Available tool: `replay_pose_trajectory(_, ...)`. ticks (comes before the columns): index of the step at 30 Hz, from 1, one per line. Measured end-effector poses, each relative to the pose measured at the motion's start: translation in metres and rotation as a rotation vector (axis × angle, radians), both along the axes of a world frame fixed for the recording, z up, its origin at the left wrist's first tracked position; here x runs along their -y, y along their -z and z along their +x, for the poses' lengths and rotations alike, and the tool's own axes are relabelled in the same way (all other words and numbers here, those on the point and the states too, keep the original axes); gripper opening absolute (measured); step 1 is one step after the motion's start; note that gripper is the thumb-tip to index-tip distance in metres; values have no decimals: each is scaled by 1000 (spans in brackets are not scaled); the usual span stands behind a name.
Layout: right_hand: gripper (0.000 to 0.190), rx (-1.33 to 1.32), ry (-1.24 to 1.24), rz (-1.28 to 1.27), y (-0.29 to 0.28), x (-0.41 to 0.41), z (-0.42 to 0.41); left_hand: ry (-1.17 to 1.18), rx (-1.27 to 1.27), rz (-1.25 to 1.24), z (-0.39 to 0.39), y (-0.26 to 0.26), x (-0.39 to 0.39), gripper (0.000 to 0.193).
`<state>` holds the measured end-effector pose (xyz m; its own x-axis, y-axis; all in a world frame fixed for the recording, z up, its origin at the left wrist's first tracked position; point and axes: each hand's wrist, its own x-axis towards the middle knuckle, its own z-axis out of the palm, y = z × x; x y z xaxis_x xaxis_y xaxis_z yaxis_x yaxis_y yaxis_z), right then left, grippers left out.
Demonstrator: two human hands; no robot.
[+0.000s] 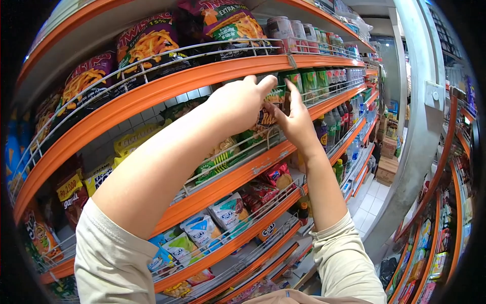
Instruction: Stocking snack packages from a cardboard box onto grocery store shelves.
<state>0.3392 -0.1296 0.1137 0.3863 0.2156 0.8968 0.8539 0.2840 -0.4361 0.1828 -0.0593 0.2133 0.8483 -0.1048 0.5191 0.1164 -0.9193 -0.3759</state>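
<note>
Both my hands reach into a middle shelf of a shop rack, at a green and dark snack packet [280,93]. My left hand [243,102] lies in front of the packet's left side with its back towards me, its fingers bent near the top. What those fingers grip is hidden. My right hand [296,121] is around the right side, thumb across the front and index finger raised along the edge. Just below and left stand green peanut packets [222,154] behind the wire rail [274,136]. Green drink cans [308,81] stand close to my right fingers.
An orange shelf edge [212,78] with a wire rail runs just above my hands, carrying large purple snack bags [152,41]. Biscuit packets [205,230] fill a lower shelf. A grey pillar [412,125] rises at right. Cardboard boxes [387,171] stand on the tiled floor.
</note>
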Motion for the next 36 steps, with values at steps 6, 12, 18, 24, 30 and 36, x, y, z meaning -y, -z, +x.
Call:
replay_pose_trajectory(6,80,49,130,86,1,6,1,192,106,149,-3,1,-3,38)
replay_pose_trajectory(12,61,182,343,220,-8,15,-14,340,150,239,-27,-12,7,30)
replay_pose_trajectory(18,25,298,349,402,-17,19,-38,430,177,289,-96,-29,15,27)
replay_pose_trajectory(24,13,606,196,219,-46,20,-47,190,141,312,-193,-27,18,24)
replay_pose_trajectory(30,18,592,180,-121,-78,32,-45,-63,178,331,-286,22,28,16)
replay_pose_trajectory(36,35,532,137,-632,-103,44,-58,61,-132,-240,-378,93,66,24)
